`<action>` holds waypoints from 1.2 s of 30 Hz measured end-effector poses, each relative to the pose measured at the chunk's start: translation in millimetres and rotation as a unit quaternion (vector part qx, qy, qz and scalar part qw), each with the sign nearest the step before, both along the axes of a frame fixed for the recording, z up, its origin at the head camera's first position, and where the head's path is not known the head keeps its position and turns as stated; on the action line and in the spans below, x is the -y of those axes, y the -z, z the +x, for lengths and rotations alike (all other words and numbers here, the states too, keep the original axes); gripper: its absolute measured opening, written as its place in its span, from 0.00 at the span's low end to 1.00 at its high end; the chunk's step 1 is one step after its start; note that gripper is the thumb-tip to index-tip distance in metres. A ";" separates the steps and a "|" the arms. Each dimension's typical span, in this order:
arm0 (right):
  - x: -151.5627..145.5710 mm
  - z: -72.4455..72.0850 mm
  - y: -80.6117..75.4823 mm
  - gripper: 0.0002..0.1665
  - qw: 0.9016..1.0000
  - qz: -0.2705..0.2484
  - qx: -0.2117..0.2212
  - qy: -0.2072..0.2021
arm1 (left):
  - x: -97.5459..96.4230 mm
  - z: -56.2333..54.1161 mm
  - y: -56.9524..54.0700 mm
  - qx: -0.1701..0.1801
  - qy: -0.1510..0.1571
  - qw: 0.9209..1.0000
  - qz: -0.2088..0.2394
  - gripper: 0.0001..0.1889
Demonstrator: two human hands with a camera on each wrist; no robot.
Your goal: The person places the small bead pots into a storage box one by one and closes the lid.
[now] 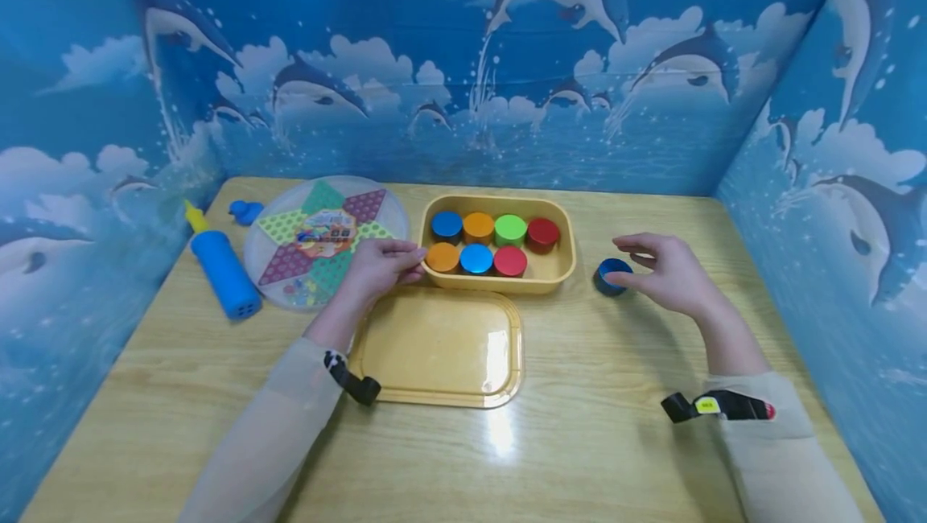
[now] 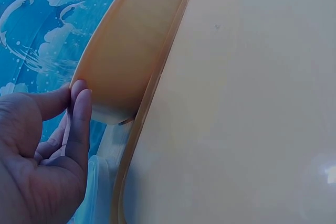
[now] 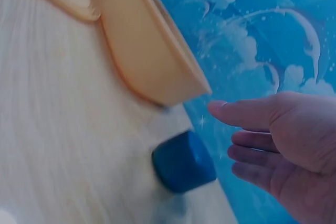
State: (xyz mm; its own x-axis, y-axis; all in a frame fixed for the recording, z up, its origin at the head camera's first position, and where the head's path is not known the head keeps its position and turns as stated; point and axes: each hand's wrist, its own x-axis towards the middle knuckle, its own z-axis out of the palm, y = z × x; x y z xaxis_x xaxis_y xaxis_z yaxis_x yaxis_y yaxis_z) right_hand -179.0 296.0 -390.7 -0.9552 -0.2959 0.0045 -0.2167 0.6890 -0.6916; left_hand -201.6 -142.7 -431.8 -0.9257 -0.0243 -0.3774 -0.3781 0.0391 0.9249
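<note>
My left hand (image 1: 384, 267) pinches the left end of a yellow oblong tub (image 1: 554, 267) by its rim, thumb and finger on either side in the left wrist view. Inside the tub stand several short round pieces in two rows, among them an orange one (image 1: 442, 257), a green one (image 1: 510, 229) and a red one (image 1: 510, 261). To the right of the tub, a short dark blue cylinder (image 3: 185, 162) stands on the table. My right hand (image 1: 668, 272) is beside it, fingers spread and nothing held; in the right wrist view a gap shows between hand and cylinder.
A yellow lid (image 1: 438, 346) lies flat in front of the tub. At the left are a round star-patterned game board (image 1: 286, 209), a blue pump with a yellow tip (image 1: 224, 273) and a small blue toy (image 1: 246, 212). Dolphin-printed cloth (image 1: 463, 137) stands around the table (image 1: 579, 426).
</note>
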 end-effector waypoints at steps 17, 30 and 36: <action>-11.8 -2.3 38.5 0.41 0.998 -0.013 0.061 0.031 | 0.4 -0.7 1.0 -0.005 0.001 1.000 -0.017 0.17; -11.7 1.1 30.9 0.43 0.997 -0.027 0.052 0.044 | 0.3 -0.6 1.8 0.001 0.003 1.000 -0.010 0.18; -4.6 -1.2 11.4 0.43 0.998 -0.036 0.022 0.042 | 0.5 0.4 1.3 0.001 0.004 1.000 -0.007 0.18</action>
State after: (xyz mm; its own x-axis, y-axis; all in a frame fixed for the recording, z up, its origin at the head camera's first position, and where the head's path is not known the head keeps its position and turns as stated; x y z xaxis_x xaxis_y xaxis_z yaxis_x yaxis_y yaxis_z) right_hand -180.2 300.6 -402.1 -0.9763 -0.2157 -0.0197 -0.1288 0.6513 -0.7478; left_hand -201.2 -143.1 -433.0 -0.9251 -0.0217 -0.3791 -0.3797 0.0557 0.9234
